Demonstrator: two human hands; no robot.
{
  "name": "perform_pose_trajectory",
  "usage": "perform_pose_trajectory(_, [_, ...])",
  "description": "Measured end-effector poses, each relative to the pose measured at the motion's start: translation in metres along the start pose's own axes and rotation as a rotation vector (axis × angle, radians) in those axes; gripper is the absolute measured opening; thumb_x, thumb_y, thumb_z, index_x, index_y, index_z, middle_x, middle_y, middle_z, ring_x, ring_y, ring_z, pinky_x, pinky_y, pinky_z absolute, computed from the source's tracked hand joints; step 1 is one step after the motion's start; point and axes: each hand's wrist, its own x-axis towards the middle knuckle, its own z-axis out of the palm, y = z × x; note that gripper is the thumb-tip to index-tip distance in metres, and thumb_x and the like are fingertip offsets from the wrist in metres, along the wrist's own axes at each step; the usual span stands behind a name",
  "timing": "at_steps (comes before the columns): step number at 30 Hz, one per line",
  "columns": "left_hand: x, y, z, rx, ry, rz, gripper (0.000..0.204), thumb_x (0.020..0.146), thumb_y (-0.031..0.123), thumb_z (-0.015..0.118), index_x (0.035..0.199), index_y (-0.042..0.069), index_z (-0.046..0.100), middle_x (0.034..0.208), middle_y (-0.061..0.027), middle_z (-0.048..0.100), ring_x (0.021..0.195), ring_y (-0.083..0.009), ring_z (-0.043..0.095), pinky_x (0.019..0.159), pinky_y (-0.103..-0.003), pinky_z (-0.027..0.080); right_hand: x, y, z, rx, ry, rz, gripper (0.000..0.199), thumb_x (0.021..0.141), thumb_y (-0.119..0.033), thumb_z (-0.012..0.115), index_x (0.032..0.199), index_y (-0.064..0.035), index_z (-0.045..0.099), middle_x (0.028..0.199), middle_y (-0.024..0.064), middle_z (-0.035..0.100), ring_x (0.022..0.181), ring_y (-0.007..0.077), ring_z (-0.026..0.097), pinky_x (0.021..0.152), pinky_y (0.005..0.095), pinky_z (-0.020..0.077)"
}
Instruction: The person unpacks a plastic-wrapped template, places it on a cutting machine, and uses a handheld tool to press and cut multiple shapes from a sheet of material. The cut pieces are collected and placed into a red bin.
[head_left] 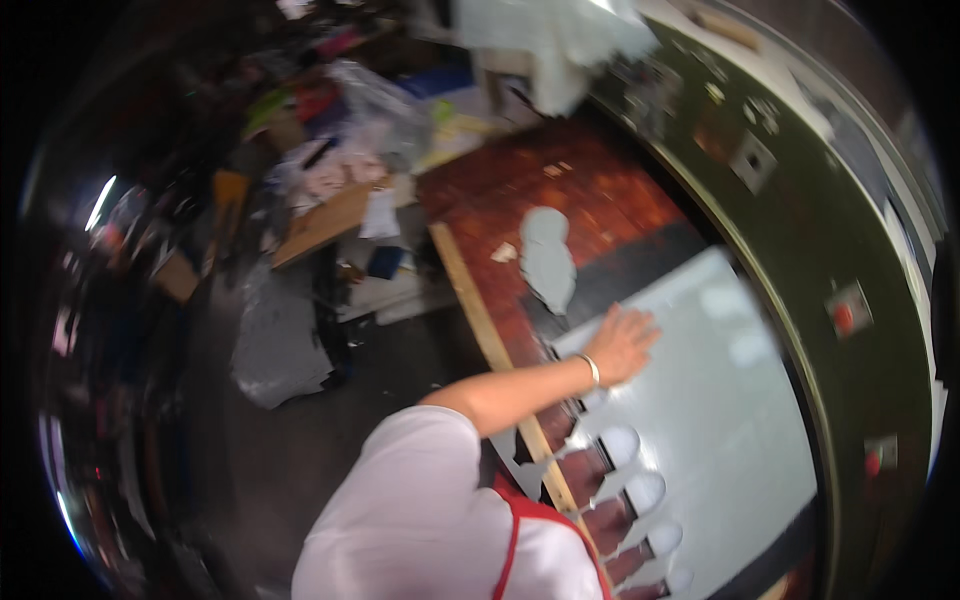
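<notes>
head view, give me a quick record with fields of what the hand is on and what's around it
hand in view: one hand, flat with fingers spread, a bracelet at the wrist; which hand it is cannot be told
hand rests on: pale grey sheet with rounded shapes cut out along its near edge
surface: red-brown work table with a wooden edge strip
nearby: cut grey piece lying beyond the hand
clothing: white sleeve, red strap

The sheet (720,400) is pale grey-white with sole-shaped cut-outs along one edge. The worktop (570,190) is reddish-brown and speckled. A cut piece (547,260) is light grey.
</notes>
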Motion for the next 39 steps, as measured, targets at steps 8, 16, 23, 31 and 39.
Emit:
perform_pose_trajectory(8, [0.013, -0.007, 0.002, -0.145, -0.006, -0.024, 0.049, 0.088, 0.02, 0.056, 0.133, 0.003, 0.047, 0.141, -0.0181, 0.041, 0.129, -0.0372, 0.035, 0.109, -0.057, 0.021, -0.025, -0.149, 0.093, 1.272, -0.515, 0.203, 0.073, 0.068, 0.004, 0.074, 0.131, -0.0063, 0.037, 0.125, 0.0149, 0.052, 0.116, 0.0258, 0.052, 0.099, 0.0385, 0.0421])
perform_pose_trajectory(16, [0.016, -0.014, -0.001, -0.446, 0.041, -0.142, 0.054, 0.089, 0.006, 0.051, 0.139, -0.001, 0.035, 0.135, -0.0179, 0.048, 0.128, -0.0335, 0.04, 0.112, -0.055, 0.018, -0.056, -0.349, 0.165, 0.895, -0.82, 0.053, 0.068, 0.063, -0.009, 0.083, 0.12, -0.0052, 0.045, 0.115, 0.0128, 0.054, 0.107, 0.0226, 0.054, 0.093, 0.0344, 0.0445])
perform_pose_trajectory(23, [0.012, -0.019, 0.0, -0.647, 0.191, -0.161, 0.046, 0.093, 0.002, 0.041, 0.139, 0.0, 0.036, 0.124, -0.0175, 0.059, 0.12, -0.0338, 0.05, 0.11, -0.051, 0.023, -0.108, -0.376, 0.192, 0.528, -0.403, -0.413, 0.083, 0.057, -0.012, 0.084, 0.129, -0.0039, 0.043, 0.12, 0.0227, 0.049, 0.118, 0.0389, 0.042, 0.101, 0.0467, 0.0353])
perform_pose_trajectory(31, [0.015, -0.039, -0.009, -0.816, 0.128, -0.123, 0.04, 0.096, 0.006, 0.042, 0.136, 0.003, 0.042, 0.118, -0.0144, 0.064, 0.109, -0.0245, 0.059, 0.099, -0.037, 0.04, -0.049, -0.297, 0.175, 0.811, -0.538, -0.074, 0.074, 0.085, -0.026, 0.068, 0.143, -0.0023, 0.03, 0.133, 0.0203, 0.052, 0.126, 0.0351, 0.046, 0.106, 0.0404, 0.036])
perform_pose_trajectory(39, [-0.099, -0.073, -0.052, -0.648, 0.121, -0.305, 0.026, 0.088, 0.014, 0.061, 0.112, 0.005, 0.062, 0.086, -0.0129, 0.065, 0.083, -0.0291, 0.061, 0.078, -0.039, 0.047, 0.059, -0.138, 0.093, 0.7, 0.271, 0.171, 0.063, 0.099, -0.03, 0.049, 0.144, 0.0039, 0.021, 0.14, 0.024, 0.04, 0.125, 0.0322, 0.044, 0.106, 0.0379, 0.0332])
